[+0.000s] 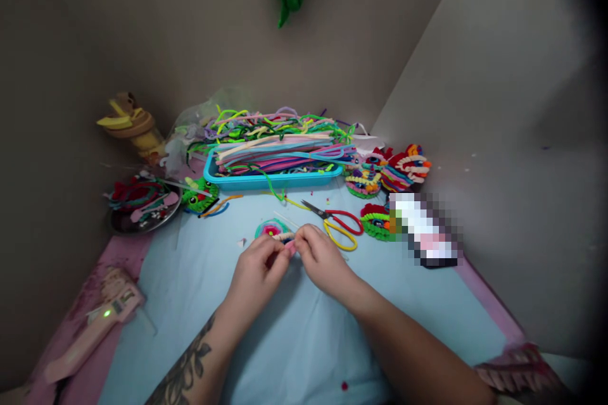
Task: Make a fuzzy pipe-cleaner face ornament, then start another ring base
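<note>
Both my hands meet over the pale blue table cover (pixel 304 342). My left hand (pixel 259 269) and my right hand (pixel 319 255) are closed in pinches on a small pink pipe-cleaner piece (pixel 289 247) held between their fingertips. Just beyond the fingers lies a round coiled pipe-cleaner disc (pixel 272 228) in pink and green. Red-and-yellow-handled scissors (pixel 338 223) lie just right of the disc, shut.
A turquoise tray (pixel 266 180) heaped with coloured pipe cleaners stands at the back. Finished pipe-cleaner figures (pixel 389 171) sit at the right, a metal dish (pixel 142 212) of pieces and a green frog figure (pixel 199 195) at the left. A pink glue gun (pixel 102 319) lies front left.
</note>
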A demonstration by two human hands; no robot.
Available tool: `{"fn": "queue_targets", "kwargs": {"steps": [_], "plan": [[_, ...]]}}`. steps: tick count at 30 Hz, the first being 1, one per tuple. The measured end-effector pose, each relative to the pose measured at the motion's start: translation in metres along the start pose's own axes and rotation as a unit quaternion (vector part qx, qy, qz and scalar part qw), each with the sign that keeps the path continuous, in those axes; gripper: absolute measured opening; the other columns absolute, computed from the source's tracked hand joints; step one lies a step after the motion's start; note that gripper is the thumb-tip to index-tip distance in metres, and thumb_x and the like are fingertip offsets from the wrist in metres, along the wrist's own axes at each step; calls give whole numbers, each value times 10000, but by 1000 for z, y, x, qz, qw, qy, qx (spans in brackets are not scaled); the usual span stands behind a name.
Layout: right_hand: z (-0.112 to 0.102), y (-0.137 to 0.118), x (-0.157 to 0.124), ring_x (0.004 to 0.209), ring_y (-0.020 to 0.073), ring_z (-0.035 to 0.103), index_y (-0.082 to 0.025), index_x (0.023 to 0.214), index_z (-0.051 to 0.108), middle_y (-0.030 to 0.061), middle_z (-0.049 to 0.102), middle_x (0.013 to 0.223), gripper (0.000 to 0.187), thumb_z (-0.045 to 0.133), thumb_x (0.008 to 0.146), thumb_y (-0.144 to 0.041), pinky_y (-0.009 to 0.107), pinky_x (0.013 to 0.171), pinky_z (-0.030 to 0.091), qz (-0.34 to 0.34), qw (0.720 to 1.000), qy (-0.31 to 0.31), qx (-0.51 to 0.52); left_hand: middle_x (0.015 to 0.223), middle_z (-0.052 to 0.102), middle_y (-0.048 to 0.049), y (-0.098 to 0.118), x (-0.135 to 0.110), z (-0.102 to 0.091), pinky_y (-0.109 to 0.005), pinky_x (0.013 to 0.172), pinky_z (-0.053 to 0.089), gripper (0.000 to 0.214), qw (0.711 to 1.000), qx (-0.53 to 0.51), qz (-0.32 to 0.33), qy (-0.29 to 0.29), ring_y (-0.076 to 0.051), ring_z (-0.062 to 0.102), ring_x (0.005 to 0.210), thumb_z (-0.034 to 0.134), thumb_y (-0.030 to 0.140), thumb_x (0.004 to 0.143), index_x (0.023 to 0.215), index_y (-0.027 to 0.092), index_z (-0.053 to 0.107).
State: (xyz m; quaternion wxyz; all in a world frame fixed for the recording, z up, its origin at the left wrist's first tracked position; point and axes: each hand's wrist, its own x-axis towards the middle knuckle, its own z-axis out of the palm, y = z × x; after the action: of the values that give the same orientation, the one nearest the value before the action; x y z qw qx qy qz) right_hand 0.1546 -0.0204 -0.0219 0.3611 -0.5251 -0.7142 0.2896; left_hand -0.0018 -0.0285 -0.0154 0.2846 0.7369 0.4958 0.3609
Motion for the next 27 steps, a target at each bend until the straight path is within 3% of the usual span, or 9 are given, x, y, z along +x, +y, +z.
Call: {"fn": "queue_targets", "kwargs": {"steps": [4, 10, 19, 23, 25, 27], "plan": [[-3, 0, -1, 752, 189, 508, -205, 761, 482, 39, 539, 790, 138, 415, 862, -140, 308, 670, 387, -19, 999, -9, -31, 864, 695, -50, -1, 0, 2, -252, 644, 436, 175, 997, -68, -40, -9, -148, 598, 719, 562, 275, 855, 960, 192, 674], [-5, -3, -1, 737, 169, 518, -208, 744, 492, 12, 535, 747, 144, 450, 861, -136, 280, 646, 382, -3, 999, -14, 35, 761, 709, -49, -1, 0, 2, -240, 585, 463, 175, 982, -153, -112, -5, -148, 616, 645, 608, 308, 822, 852, 162, 698], [-2, -2, -3, 733, 170, 513, -205, 724, 463, 18, 523, 749, 164, 437, 879, -157, 273, 646, 370, -30, 999, 2, 33, 768, 715, -35, 7, 0, -2, -254, 659, 462, 165, 999, -32, -17, 4, -146, 623, 685, 575, 285, 856, 832, 182, 703], [-1, -5, -8, 720, 166, 514, -201, 724, 484, 17, 534, 741, 186, 429, 902, -206, 269, 652, 378, -41, 997, -12, 62, 909, 704, -50, 11, -16, -28, -257, 774, 472, 186, 999, 30, 30, -6, -155, 631, 852, 497, 241, 896, 903, 196, 677], [-2, -5, -10, 708, 163, 514, -199, 729, 494, 16, 536, 737, 197, 429, 911, -236, 269, 649, 380, -45, 996, -16, 71, 875, 675, -61, 6, -37, -55, -256, 735, 479, 202, 991, 122, 14, 44, -158, 621, 809, 451, 236, 906, 906, 182, 646], [-3, -6, -11, 701, 164, 512, -199, 727, 496, 15, 533, 730, 204, 435, 912, -260, 270, 645, 381, -52, 996, -15, 74, 904, 657, -79, -5, -65, -90, -294, 766, 479, 213, 960, 241, -53, 136, -189, 612, 844, 421, 253, 905, 927, 171, 616]]}}
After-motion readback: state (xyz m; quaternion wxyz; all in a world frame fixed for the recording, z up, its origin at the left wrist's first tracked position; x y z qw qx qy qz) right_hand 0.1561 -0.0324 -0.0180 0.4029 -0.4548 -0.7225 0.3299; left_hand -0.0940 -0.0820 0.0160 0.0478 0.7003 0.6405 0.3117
